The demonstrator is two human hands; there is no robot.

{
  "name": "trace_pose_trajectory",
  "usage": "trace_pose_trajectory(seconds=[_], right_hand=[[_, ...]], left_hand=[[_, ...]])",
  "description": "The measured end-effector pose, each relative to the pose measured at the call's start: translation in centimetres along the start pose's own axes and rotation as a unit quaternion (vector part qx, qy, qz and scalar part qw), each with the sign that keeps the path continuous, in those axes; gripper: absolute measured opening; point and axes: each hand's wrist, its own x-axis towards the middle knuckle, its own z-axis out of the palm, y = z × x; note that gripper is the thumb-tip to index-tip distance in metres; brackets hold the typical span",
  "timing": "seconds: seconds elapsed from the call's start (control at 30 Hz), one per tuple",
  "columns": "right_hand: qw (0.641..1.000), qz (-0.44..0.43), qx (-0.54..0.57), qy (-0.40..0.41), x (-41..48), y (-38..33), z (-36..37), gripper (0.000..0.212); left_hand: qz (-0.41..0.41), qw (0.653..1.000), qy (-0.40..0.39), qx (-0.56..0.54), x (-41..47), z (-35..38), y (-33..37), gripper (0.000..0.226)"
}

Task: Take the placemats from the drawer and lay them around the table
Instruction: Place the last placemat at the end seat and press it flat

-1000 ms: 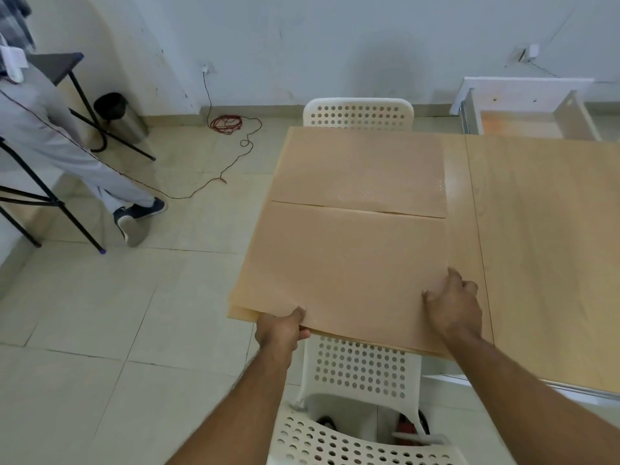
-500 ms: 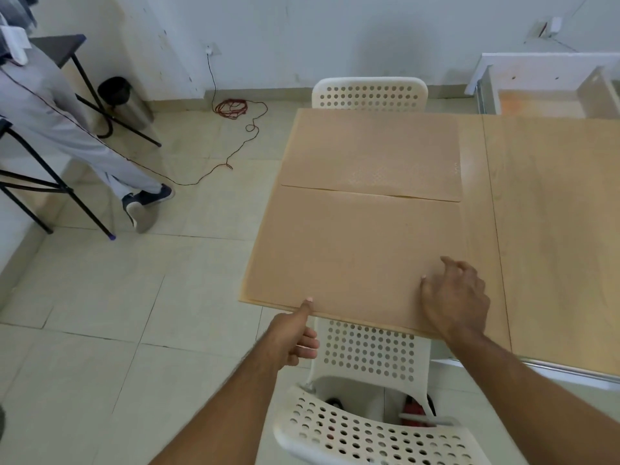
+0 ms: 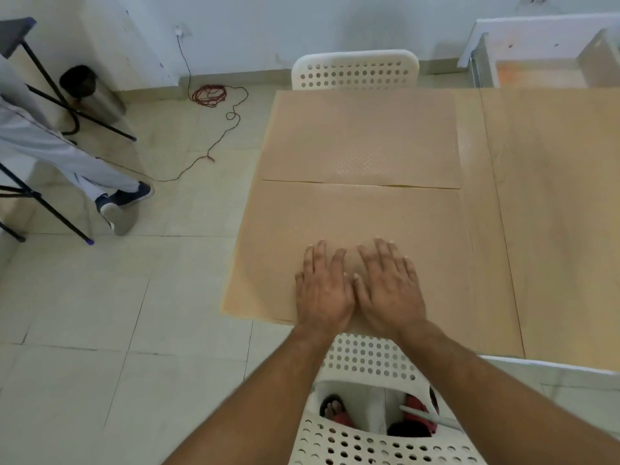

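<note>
Surface [image 3: 553,229]: two mats down at our end, edges nearly touching, far mat [image 3: 362,135] by far chair [image 3: 355,70], near mat [image 3: 352,223] by near chair [image 3: 365,360].
Drawer [image 3: 536,68] open at back right, contents unclear.
Change: we let go of near mat's front edge; left hand [image 3: 323,290] and right hand [image 3: 391,286] now flat on it, side by side, fingers [image 3: 318,255] spread, pinching nothing.
We read it as placed, being smoothed. Rest of surface still needs mats.

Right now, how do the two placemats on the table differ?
The near placemat lies under both hands (left hand, right hand); the far placemat lies untouched. The near one fronts the near chair, the far one the far chair. Both are tan and flat.
</note>
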Motion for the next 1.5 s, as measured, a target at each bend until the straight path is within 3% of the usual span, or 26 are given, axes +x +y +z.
trace_pose_trajectory(seconds=[0.2, 0.43, 0.73, 0.93, 1.13, 1.3, 1.4, 1.5], right_hand=[[0.991, 0.116, -0.012, 0.059, 5.2, 6.9, -3.9, 0.070], [0.994, 0.102, -0.048, 0.008, 8.8, 10.4, -3.2, 0.073], [0.996, 0.074, -0.037, 0.028, 4.4, 10.4, -1.4, 0.074], [0.996, 0.074, -0.045, 0.025, -3.4, 9.3, 1.4, 0.076], [0.995, 0.076, -0.038, 0.044, -3.9, 8.5, 1.0, 0.074], [0.998, 0.047, 0.005, 0.039, -0.1, 5.5, 0.8, 0.067], [0.999, 0.048, -0.015, 0.009, 0.5, 4.5, 1.9, 0.068], [0.997, 0.056, -0.047, 0.019, 0.2, 4.3, 2.1, 0.073]], left_hand=[[0.063, 0.997, -0.033, -0.020, 5.8, 0.3, 4.8, 0.055], [0.094, 0.990, -0.107, -0.015, 11.8, 2.7, 9.2, 0.058], [0.098, 0.993, -0.043, 0.041, 11.4, 4.7, 8.3, 0.060], [0.100, 0.993, -0.040, 0.038, 11.3, 4.7, 8.4, 0.061], [0.108, 0.994, -0.028, 0.001, 11.1, 4.8, 8.3, 0.055], [0.071, 0.991, 0.090, -0.063, 6.7, 3.7, 6.4, 0.047], [0.072, 0.991, 0.053, -0.095, 2.7, 3.2, 3.1, 0.049], [0.073, 0.997, -0.013, -0.020, 1.1, 2.5, -1.2, 0.052]])
